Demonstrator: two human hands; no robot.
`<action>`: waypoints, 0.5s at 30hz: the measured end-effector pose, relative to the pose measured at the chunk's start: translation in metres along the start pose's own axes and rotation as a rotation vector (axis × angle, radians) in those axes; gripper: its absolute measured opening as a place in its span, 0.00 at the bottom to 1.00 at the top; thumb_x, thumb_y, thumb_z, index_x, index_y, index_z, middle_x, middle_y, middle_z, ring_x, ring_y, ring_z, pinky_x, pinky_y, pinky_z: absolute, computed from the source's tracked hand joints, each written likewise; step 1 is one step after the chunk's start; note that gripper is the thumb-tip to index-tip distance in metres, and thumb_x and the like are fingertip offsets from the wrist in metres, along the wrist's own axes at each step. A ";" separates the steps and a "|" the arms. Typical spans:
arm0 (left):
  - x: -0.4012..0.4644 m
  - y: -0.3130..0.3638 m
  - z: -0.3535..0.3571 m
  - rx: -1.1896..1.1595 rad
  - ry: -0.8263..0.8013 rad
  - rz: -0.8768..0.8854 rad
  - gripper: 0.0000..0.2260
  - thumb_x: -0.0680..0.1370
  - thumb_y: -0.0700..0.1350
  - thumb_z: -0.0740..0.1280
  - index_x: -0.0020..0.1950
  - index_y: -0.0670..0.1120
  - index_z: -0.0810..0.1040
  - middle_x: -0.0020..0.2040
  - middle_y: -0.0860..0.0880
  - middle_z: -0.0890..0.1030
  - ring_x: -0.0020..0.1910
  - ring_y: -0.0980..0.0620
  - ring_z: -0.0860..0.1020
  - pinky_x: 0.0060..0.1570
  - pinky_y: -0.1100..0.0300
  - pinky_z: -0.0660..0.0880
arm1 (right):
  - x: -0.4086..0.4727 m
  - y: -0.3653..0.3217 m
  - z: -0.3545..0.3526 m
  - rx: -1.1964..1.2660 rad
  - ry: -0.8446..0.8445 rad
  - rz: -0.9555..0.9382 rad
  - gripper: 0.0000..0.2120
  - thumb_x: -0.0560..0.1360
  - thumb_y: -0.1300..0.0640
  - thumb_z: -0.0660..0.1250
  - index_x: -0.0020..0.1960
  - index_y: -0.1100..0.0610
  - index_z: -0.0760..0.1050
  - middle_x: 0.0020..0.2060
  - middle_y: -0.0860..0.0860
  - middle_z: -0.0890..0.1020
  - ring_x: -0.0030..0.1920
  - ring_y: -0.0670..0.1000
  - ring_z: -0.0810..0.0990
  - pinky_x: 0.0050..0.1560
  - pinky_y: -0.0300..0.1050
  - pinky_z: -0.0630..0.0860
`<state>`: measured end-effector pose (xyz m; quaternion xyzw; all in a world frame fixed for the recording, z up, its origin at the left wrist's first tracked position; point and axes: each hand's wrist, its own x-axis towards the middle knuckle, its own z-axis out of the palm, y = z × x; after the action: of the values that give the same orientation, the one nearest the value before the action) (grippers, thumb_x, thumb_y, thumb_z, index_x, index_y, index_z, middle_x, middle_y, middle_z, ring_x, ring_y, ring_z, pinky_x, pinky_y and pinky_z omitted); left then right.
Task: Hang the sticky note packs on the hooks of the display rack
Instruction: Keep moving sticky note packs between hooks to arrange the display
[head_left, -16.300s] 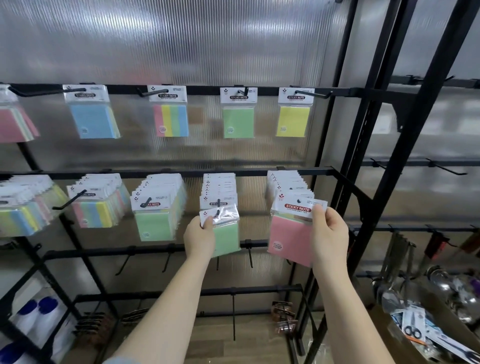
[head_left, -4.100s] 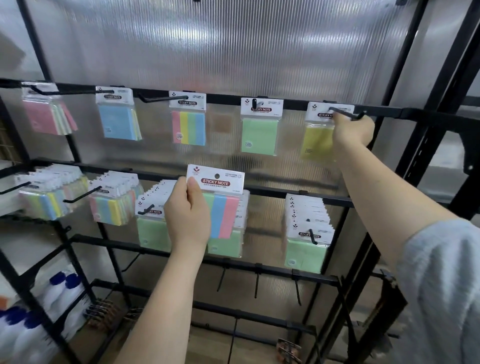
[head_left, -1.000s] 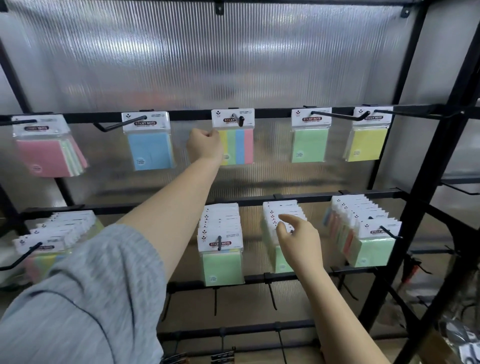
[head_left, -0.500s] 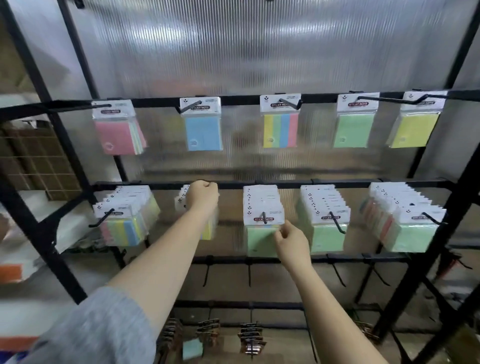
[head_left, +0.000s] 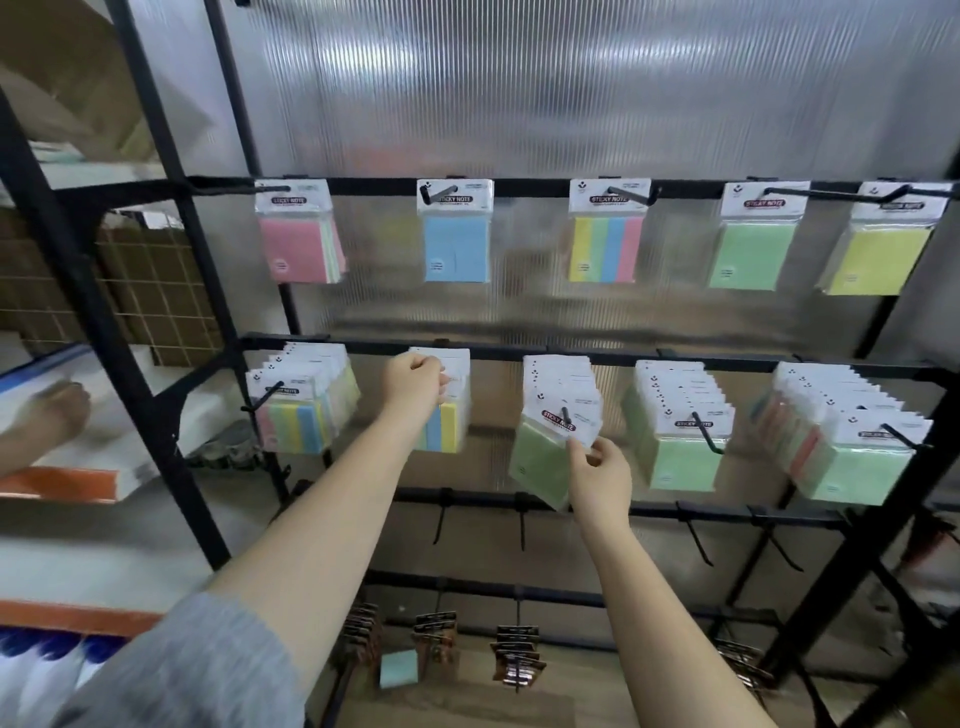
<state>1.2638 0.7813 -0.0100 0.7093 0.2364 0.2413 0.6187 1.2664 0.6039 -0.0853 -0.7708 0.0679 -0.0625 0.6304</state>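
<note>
Both arms reach up and forward to the middle rail of the display rack (head_left: 613, 358). The left hand (head_left: 415, 383), its grey sleeve (head_left: 197, 670) low in the frame, is curled into a grip at the white header of the striped pack bundle (head_left: 449, 410), second from the left on that rail, and appears to be pinching the front card. The right hand (head_left: 602, 478) sits lower, wrist bent back, thumb and fingers pinching the lower corner of the header card on the green front pack (head_left: 545, 457), which hangs tilted on its hook (head_left: 565, 417).

Up on the top rail, five single packs hang one per hook: pink pack (head_left: 296, 249), blue pack (head_left: 456, 247), striped pack (head_left: 605, 248), green pack (head_left: 753, 252), yellow pack (head_left: 878, 260). On the middle rail three more full bundles hang, one to the left of the hands and two to the right. The lower hooks (head_left: 696, 535) hang beneath, and small dark carded items (head_left: 514, 654) sit near the floor.
</note>
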 end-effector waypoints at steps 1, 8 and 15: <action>0.001 0.000 0.000 -0.045 0.009 -0.035 0.07 0.79 0.36 0.59 0.42 0.40 0.74 0.34 0.48 0.74 0.31 0.54 0.72 0.35 0.65 0.74 | 0.001 -0.001 0.002 -0.004 -0.006 -0.016 0.09 0.79 0.53 0.60 0.42 0.55 0.72 0.35 0.49 0.75 0.37 0.50 0.73 0.35 0.43 0.67; 0.012 0.000 -0.014 -0.297 0.014 -0.263 0.09 0.78 0.34 0.59 0.39 0.38 0.72 0.32 0.44 0.72 0.28 0.51 0.69 0.24 0.66 0.72 | -0.012 -0.016 0.006 -0.026 0.099 -0.117 0.20 0.82 0.53 0.52 0.32 0.56 0.65 0.29 0.50 0.71 0.31 0.48 0.67 0.36 0.46 0.62; 0.034 -0.027 -0.023 0.003 0.093 -0.214 0.11 0.79 0.39 0.58 0.37 0.44 0.73 0.36 0.48 0.78 0.28 0.53 0.71 0.22 0.65 0.63 | -0.029 -0.016 0.001 -0.004 0.254 -0.141 0.21 0.79 0.53 0.56 0.27 0.52 0.60 0.24 0.47 0.65 0.28 0.48 0.62 0.31 0.46 0.59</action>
<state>1.2741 0.8239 -0.0327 0.6689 0.3395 0.2063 0.6283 1.2385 0.6134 -0.0702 -0.7607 0.0930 -0.2034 0.6093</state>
